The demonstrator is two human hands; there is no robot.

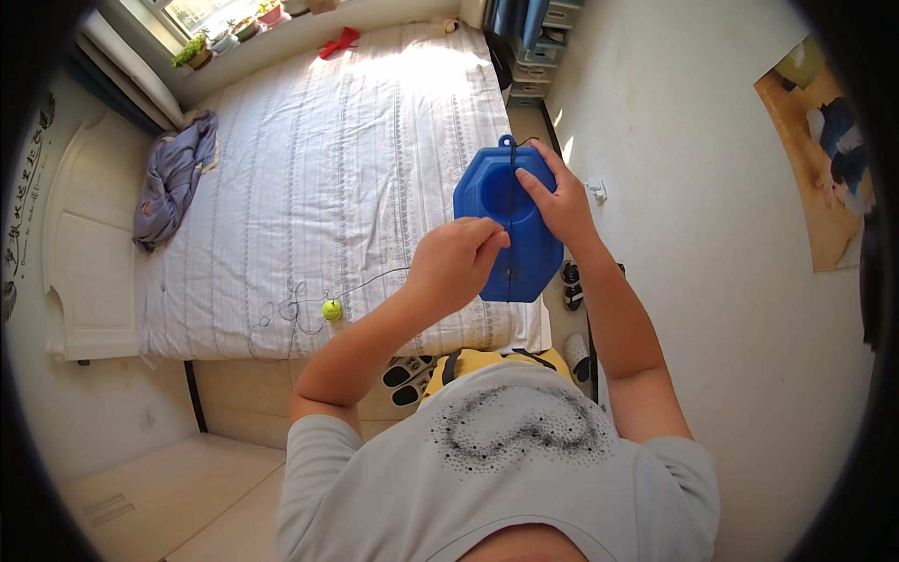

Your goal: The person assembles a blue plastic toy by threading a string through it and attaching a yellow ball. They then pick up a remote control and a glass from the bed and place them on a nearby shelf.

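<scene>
A blue plastic tennis trainer base (pixel 534 258) with cut corners, a round recess and a small loop at its top is held up in front of me. My right hand (pixel 565 201) grips its right edge, the thumb lying on the face and the fingers behind. A thin dark cord (pixel 512 192) runs lengthwise over the base. My left hand (pixel 456 260) is closed in a pinch over the base's left side, at the cord. From behind that hand the cord trails left to a yellow-green tennis ball (pixel 331 310) on the bed, with loose loops around it.
The bed (pixel 309 169) has a pale striped sheet, a crumpled grey-purple garment (pixel 178 173) and a red cloth item (pixel 339 43). Slippers (pixel 406 379) lie on the floor at the bed's foot. A white wall (pixel 674 244) stands to the right. Potted plants (pixel 194 51) line the windowsill.
</scene>
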